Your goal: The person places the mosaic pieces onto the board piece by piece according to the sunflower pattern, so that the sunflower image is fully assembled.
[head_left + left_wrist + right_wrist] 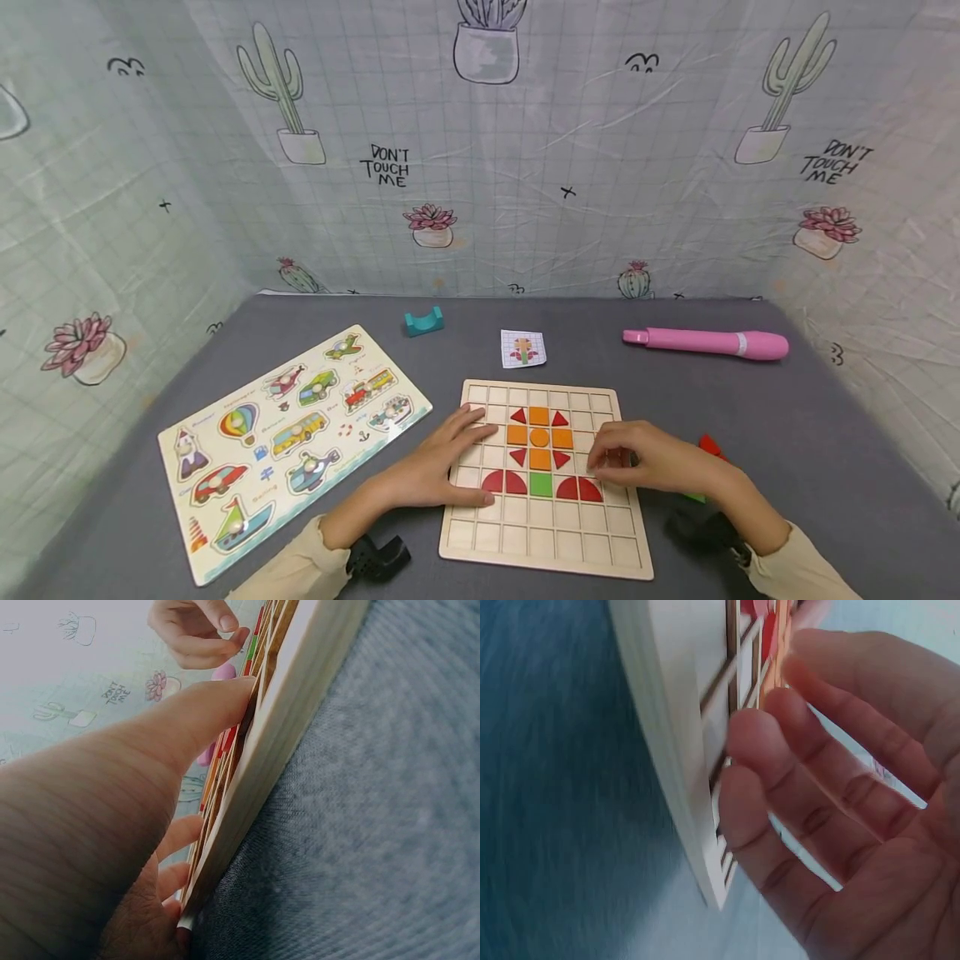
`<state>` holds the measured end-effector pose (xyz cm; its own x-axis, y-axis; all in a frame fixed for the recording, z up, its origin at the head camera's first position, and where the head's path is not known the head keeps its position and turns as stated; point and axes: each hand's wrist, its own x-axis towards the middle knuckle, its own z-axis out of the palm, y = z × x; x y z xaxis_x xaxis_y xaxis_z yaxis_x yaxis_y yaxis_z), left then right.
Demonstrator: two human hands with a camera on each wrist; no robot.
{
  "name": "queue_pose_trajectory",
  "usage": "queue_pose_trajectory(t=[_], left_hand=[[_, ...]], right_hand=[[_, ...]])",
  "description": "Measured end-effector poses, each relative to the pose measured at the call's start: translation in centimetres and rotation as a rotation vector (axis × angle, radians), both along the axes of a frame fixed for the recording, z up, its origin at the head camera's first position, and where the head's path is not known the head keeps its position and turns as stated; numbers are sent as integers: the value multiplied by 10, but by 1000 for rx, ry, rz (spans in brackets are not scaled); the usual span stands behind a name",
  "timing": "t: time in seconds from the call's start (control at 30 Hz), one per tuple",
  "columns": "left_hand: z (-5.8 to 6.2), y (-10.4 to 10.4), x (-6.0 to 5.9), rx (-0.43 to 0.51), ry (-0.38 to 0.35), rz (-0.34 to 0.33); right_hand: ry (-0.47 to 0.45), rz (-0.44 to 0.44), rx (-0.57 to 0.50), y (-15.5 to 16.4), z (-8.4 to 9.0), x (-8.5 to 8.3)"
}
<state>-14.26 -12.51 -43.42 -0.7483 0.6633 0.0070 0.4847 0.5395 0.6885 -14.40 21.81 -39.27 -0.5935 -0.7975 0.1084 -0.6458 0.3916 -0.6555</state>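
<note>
A square wooden grid board (552, 546) lies on the grey table. My left hand (431, 471) rests on its left edge with fingers spread and thumb on the lower cells. Orange squares around an orange circle (539, 437), several red triangles (560, 459), a green square (541, 484) and red quarter circles (492, 481) sit in the cells. Over the board's right side, my right hand (648, 457) has loosely bent fingers, its fingertips close to the rightmost red quarter circle (591, 491). No piece shows between its fingers (754, 742) in the right wrist view.
Red pieces (710, 446) and a green piece (696, 497) lie partly hidden by the right arm. Behind the board is a pattern card (523, 349). A vehicle puzzle (300, 425) lies left, a teal block (424, 322) behind, a pink pen-shaped object (705, 342) at right.
</note>
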Motion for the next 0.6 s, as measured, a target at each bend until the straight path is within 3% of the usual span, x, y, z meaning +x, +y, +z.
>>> queue_pose_trajectory(t=[0.6], left_hand=[[2,0,0,-5,-3,-4]], right_hand=[[-106,-32,-5,76,8,-1]])
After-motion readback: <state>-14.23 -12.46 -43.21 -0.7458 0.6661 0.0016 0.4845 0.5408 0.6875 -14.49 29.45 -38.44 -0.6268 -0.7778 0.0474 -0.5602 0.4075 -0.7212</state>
